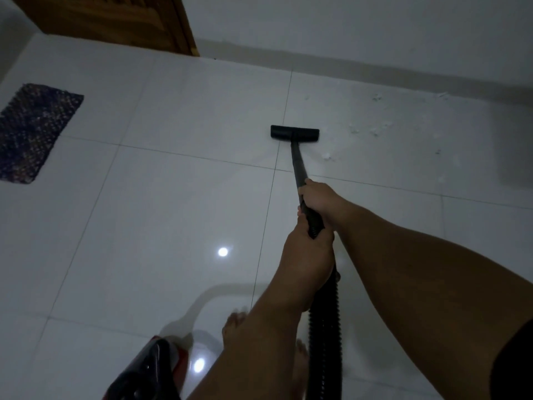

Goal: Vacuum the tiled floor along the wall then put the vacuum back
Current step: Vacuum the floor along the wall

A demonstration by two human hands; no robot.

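Hands (315, 215) grip wand (298, 166); nozzle (294, 132) seemingly on tiles (173, 197).

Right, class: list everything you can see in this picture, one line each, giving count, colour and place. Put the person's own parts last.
floor nozzle: one, black, flat on the tiles near the wall
wand: one, black, running from nozzle to hands
ribbed hose: one, black, hanging below the hands
vacuum body: one, red and black, bottom left
debris: scattered, white, right of the nozzle
mat: one, dark speckled, far left
door: one, brown wood, top left
tiled floor: white, glossy
right hand: gripping the wand, upper
left hand: gripping below it
bare feet: two, bottom centre
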